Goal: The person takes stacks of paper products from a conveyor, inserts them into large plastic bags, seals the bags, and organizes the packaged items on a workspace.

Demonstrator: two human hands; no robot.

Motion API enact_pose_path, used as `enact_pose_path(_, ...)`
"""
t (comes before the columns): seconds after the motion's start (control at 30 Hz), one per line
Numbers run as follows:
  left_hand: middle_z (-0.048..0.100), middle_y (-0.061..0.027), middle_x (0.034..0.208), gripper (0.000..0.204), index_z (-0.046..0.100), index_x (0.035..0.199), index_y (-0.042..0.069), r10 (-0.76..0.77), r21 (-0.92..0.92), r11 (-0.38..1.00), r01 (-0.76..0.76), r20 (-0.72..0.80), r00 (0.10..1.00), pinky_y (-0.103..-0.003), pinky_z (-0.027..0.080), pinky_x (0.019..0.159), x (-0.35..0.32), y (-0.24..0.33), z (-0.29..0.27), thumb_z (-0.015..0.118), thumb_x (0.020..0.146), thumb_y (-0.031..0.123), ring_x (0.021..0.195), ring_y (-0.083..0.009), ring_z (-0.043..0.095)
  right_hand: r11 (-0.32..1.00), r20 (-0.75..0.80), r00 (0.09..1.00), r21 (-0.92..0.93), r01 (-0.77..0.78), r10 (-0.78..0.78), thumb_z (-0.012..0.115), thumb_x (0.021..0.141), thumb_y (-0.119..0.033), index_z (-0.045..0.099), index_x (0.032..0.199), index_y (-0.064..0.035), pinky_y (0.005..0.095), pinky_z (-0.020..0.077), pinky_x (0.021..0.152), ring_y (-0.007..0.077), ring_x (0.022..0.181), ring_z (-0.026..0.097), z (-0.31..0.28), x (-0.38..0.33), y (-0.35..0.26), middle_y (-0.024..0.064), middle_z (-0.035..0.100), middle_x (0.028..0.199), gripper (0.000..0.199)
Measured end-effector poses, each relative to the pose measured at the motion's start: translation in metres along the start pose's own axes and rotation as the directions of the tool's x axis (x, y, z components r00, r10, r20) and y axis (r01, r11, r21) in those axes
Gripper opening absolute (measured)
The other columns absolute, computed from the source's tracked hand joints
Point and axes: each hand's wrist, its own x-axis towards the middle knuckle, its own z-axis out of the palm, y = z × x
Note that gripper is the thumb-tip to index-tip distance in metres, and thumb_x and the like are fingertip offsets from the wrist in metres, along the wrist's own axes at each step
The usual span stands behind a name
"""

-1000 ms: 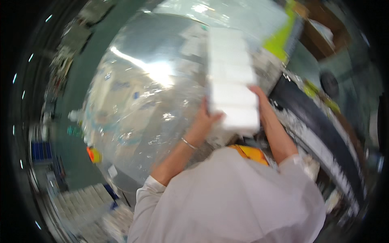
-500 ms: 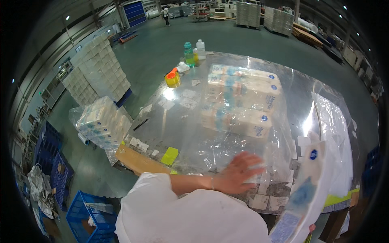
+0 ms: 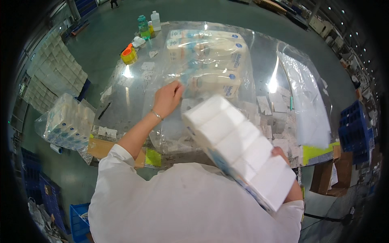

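While the big clear bag (image 3: 202, 81) lies flat on the table (image 3: 259, 52) with packs inside, we judge we are filling it. Our left hand (image 3: 167, 98) grips its near edge, our right hand (image 3: 279, 153), mostly hidden, carries a tissue pack (image 3: 239, 148) just short of the bag; next the mouth needs opening.

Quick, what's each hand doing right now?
Left hand: closed, gripping the clear plastic bag.
Right hand: holding the white pack of rolls, mostly hidden.
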Motion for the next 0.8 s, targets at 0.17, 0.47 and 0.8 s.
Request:
enact_pose_path(0.17, 0.039, 0.0026, 0.052, 0.022, 0.050, 0.071, 0.003, 0.205, -0.383, 0.895, -0.229, -0.103, 0.973, -0.020, 0.030, 0.045, 0.003, 0.075, -0.010, 0.059, 0.084, 0.019, 0.051, -0.0038, 0.031, 0.968, 0.150, 0.956, -0.035, -0.249, 0.252, 0.044, 0.082, -0.037, 0.043, 0.122, -0.0034, 0.0394, 0.0447, 0.086, 0.0263, 0.100, 0.054, 0.047, 0.027, 0.024, 0.0135, 0.052, 0.114, 0.052)
enact_pose_path(0.47, 0.041, -0.0010, 0.048, 0.027, 0.051, 0.064, 0.006, 0.374, -0.215, 0.898, -0.385, -0.092, 0.923, -0.025, 0.031, 0.043, -0.033, 0.084, -0.041, 0.071, 0.071, 0.023, 0.043, -0.0100, 0.038, 0.922, 0.285, 0.906, 0.136, -0.362, 0.314, 0.043, 0.083, -0.037, 0.042, 0.123, -0.0035, 0.0392, 0.0443, 0.087, 0.0266, 0.102, 0.054, 0.066, 0.030, 0.044, 0.0137, 0.052, 0.116, 0.053)
enact_pose_path(0.8, 0.050, -0.0027, 0.056, 0.012, 0.055, 0.073, 0.011, 0.566, -0.301, 0.787, -0.538, 0.006, 0.824, -0.032, 0.041, 0.053, -0.053, 0.054, -0.007, 0.064, 0.075, 0.018, 0.051, -0.0219, 0.050, 0.965, -0.338, 0.911, -0.190, 0.179, -0.236, 0.047, 0.082, -0.030, 0.045, 0.118, 0.0027, 0.0376, 0.0471, 0.082, 0.0265, 0.094, 0.056, 0.085, 0.083, 0.040, 0.0152, 0.055, 0.107, 0.048)
